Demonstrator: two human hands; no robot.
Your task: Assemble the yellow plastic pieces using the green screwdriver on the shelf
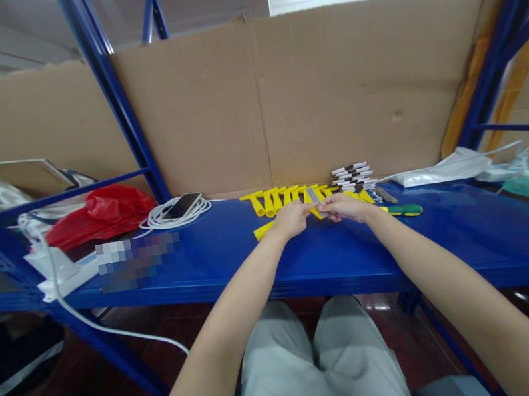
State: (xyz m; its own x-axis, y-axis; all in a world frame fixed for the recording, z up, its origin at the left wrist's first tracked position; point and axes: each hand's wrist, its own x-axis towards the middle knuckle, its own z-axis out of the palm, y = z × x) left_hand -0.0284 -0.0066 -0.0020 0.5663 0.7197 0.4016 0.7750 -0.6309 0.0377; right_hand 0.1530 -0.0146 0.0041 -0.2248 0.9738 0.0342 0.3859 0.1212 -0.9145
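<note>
Both hands meet over the blue tabletop, around a small flat grey piece (pixel 313 196) with a lighter strip. My right hand (pixel 348 206) is closed on its near end in a pinch. From the other side my left hand (pixel 291 220) has its fingers closed on the same piece; the fingertips are partly hidden. Just behind the hands runs a row of several yellow T-shaped plastic handles (pixel 268 204). Another yellow handle (pixel 264 230) lies beside my left hand. White-and-black flat pieces (pixel 352 178) are stacked behind my right hand. A green-and-yellow screwdriver (pixel 406 209) rests beside my right forearm.
A phone (pixel 184 205) lies on a coiled white cable (pixel 161 216) at the left, near a red plastic bag (pixel 105 214) and a white power strip (pixel 77 275). White bags (pixel 442 168) lie at the right. Cardboard (pixel 200 114) walls the back between blue posts (pixel 121 114).
</note>
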